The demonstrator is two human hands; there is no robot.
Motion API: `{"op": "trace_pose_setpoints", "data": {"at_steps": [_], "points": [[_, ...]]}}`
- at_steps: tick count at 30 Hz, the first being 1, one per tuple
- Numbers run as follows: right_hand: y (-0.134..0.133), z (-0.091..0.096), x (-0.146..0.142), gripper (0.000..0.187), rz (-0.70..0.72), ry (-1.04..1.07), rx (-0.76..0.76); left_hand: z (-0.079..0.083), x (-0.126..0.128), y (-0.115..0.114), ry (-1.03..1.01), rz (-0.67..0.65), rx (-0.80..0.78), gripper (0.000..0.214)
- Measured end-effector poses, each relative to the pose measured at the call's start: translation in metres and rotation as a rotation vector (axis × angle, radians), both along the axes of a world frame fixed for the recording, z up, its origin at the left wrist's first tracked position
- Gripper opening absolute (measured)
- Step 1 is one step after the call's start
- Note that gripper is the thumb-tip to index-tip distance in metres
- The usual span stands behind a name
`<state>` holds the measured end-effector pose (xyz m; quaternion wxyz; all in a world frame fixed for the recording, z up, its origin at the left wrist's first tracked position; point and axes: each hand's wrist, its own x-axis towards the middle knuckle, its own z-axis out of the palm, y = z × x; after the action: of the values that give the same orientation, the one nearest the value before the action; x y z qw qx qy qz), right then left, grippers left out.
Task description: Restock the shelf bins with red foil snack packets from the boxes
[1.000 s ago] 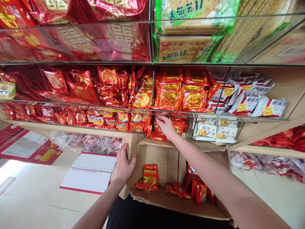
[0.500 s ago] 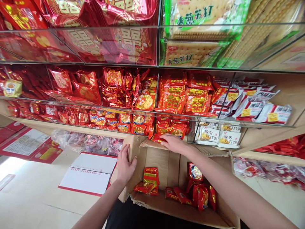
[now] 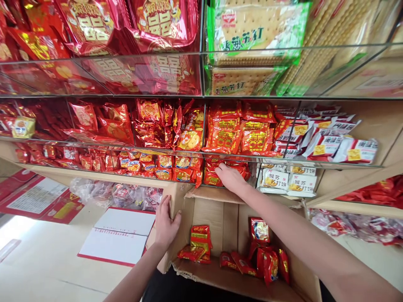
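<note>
My left hand (image 3: 167, 224) lies on the left side of an open cardboard box (image 3: 231, 209), its fingers stretched out and the thumb apart. Several small red snack packets (image 3: 200, 243) are at the bottom left of the box, and more red packets (image 3: 267, 262) lie at its right. Reaching across the box, my right hand (image 3: 232, 178) is in the lowest shelf compartment. Its fingers are bent down on a red snack packet (image 3: 213, 178) among others of the same kind; the thumb and part of the grip are hidden.
A clear shelf front (image 3: 126, 149) runs just above my right hand. White cracker packets (image 3: 274, 179) fill the neighbouring compartment. Higher up are green-edged biscuit packs (image 3: 248, 37). A white and red carton (image 3: 115, 235) stands at left, near clear plastic bags (image 3: 121, 192) under the shelf.
My right hand has moved up from the box's back flap into the lowest compartment, with a red snack packet. The left hand stays on the box. The view has tilted slightly upward.
</note>
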<state>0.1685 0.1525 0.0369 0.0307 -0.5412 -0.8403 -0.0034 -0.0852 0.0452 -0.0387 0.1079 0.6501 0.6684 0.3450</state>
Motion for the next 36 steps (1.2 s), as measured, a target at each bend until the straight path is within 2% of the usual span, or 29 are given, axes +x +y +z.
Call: {"op": "trace_pose_setpoints", "data": {"at_steps": [6,11,15,17,20,28,32,36], "points": [[-0.003,-0.007,0.001,0.031,0.04,0.051,0.025,0.0,0.001,0.0,-0.002,0.002,-0.009,0.057],[0.003,-0.001,0.001,0.031,0.088,0.095,0.054,0.001,0.001,-0.001,0.014,0.011,-0.019,0.057],[-0.002,0.001,0.002,0.037,0.315,0.094,-0.018,0.0,0.0,-0.001,0.022,0.015,-0.013,0.057],[-0.007,-0.003,0.003,0.035,0.362,0.082,-0.055,0.0,0.0,0.0,0.019,0.011,-0.013,0.057],[-0.01,-0.009,0.006,0.026,0.32,0.075,-0.037,0.001,0.001,0.0,0.015,0.01,-0.016,0.057],[0.005,-0.005,0.001,0.025,0.213,0.156,0.027,0.001,0.001,0.0,0.012,0.009,-0.022,0.057],[0.003,-0.008,-0.004,0.019,0.134,0.129,0.082,0.0,-0.001,0.0,0.018,0.0,-0.016,0.056],[0.0,-0.012,-0.004,0.022,0.129,0.125,0.112,-0.001,-0.002,0.0,0.015,0.0,-0.014,0.056]]}}
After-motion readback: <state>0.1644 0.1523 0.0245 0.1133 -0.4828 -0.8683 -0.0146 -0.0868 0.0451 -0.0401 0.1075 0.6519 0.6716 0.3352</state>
